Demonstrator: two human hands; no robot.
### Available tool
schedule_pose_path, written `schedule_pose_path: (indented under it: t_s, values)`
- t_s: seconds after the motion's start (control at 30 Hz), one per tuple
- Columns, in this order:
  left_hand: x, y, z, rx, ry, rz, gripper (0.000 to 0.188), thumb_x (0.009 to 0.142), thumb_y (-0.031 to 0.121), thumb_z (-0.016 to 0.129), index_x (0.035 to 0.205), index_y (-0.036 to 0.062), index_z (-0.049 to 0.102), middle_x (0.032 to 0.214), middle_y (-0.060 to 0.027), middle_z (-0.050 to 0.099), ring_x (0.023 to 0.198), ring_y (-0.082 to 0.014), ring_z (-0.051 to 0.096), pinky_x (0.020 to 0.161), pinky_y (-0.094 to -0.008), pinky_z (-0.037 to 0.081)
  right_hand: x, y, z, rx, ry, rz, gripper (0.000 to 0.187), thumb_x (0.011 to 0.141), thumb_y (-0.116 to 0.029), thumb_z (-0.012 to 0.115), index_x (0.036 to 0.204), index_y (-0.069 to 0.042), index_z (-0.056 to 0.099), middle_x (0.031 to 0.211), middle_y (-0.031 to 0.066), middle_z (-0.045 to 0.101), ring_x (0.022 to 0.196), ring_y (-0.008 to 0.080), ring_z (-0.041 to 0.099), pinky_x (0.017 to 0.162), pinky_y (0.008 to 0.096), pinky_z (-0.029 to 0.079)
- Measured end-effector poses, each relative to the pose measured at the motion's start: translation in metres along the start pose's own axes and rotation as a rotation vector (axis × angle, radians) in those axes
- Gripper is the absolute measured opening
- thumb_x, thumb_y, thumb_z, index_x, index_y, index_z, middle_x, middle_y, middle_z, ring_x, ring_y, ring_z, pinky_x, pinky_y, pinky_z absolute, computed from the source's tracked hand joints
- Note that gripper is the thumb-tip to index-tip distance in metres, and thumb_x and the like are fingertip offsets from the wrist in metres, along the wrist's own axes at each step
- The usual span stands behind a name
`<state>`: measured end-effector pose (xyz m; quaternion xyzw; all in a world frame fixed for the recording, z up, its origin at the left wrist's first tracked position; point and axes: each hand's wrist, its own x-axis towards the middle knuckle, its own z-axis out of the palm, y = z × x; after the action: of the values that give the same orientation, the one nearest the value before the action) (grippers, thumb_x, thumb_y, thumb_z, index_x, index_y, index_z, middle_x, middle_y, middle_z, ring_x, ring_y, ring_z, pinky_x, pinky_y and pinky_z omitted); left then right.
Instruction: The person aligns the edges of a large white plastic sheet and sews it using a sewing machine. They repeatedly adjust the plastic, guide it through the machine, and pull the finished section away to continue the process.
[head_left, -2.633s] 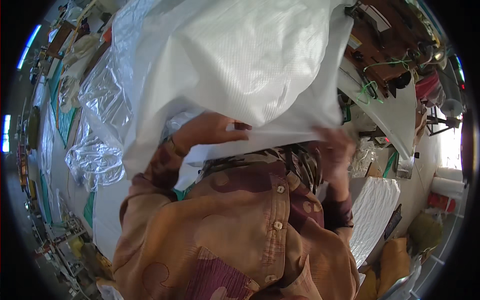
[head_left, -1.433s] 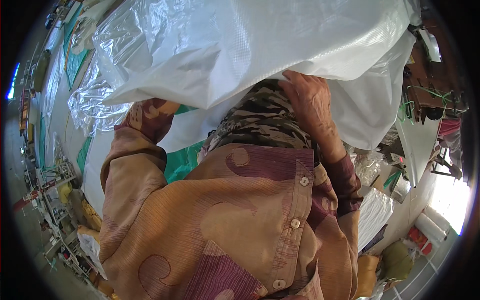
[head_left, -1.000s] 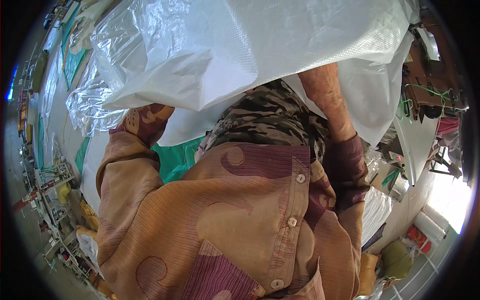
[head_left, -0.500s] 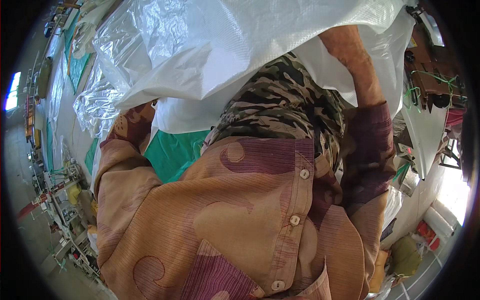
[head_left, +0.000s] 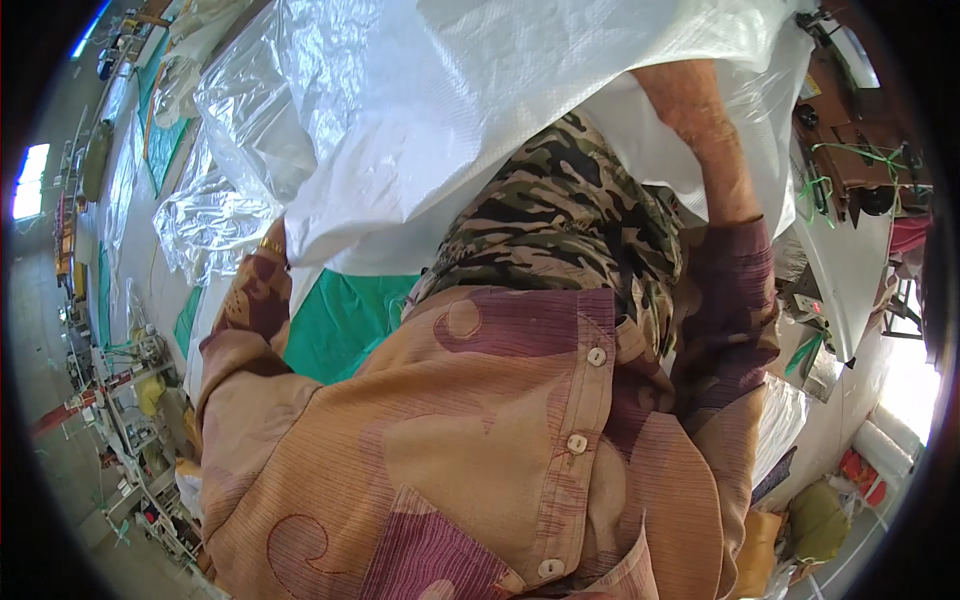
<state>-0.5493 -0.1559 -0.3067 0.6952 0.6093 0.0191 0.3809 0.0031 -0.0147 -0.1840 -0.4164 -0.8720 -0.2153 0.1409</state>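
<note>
A large white woven plastic sheet spreads over my lap, its near edge lifted above my camouflage trousers. My left hand is at the sheet's left corner, with a gold-coloured band at the wrist; its fingers are hidden behind the material. From the right, my right hand reaches under the raised edge, and the white plastic covers its fingers. Shiny clear plastic film lies crumpled along the left of the sheet, close to my left hand.
Green sheeting lies beside my left forearm. At the right stands a brown sewing-machine-like table with green cords hanging from it. Racks with machine parts line the far left. An olive sack sits at the lower right.
My left wrist and its band have come into sight as the sheet's left corner shifted right. My right hand stays under the edge, nearly unmoved.
</note>
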Motion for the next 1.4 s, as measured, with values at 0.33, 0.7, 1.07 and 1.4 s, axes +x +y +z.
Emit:
schedule_pose_path:
  t_s: [0.33,0.7,1.07,1.4]
  values:
    - [-0.031,-0.012,-0.034,-0.216,-0.058,-0.175,0.027,0.088,0.021,0.074,0.096,-0.0039,0.074,0.083,-0.0005,0.072,0.075,-0.0078,0.062,0.073,-0.0270,0.050,-0.010,-0.014,-0.031,0.343,0.067,0.197,0.031,0.095,-0.033,0.062,0.110,-0.009,0.072,0.102,0.0150,0.071,0.093,0.0359,0.065,0.080,0.0450,0.050]
    - [-0.074,0.038,-0.174,-0.119,0.605,0.001,0.025,0.090,0.024,0.070,0.077,0.0036,0.066,0.070,0.0070,0.057,0.065,-0.0032,0.052,0.058,-0.0229,0.041,0.022,0.010,-0.022,0.347,0.232,0.430,0.037,0.092,-0.039,0.062,0.105,-0.007,0.074,0.099,0.0188,0.071,0.094,0.0391,0.065,0.083,0.0457,0.049]
    - [-0.078,0.084,-0.244,-0.114,0.745,0.078,0.017,0.090,0.017,0.070,0.087,0.0009,0.072,0.074,0.0033,0.064,0.067,-0.0057,0.057,0.061,-0.0230,0.047,0.038,-0.001,-0.060,0.465,0.089,0.606,0.038,0.091,-0.042,0.065,0.094,-0.006,0.074,0.080,0.0161,0.068,0.079,0.0381,0.065,0.075,0.0439,0.049]
    - [-0.080,0.101,-0.303,-0.009,0.896,0.094,0.018,0.092,0.019,0.069,0.096,0.0030,0.076,0.081,0.0028,0.071,0.069,-0.0049,0.062,0.064,-0.0213,0.050,0.046,-0.004,-0.066,0.416,0.133,0.561,0.044,0.093,-0.051,0.059,0.091,-0.009,0.073,0.078,0.0151,0.068,0.076,0.0383,0.064,0.071,0.0458,0.049]
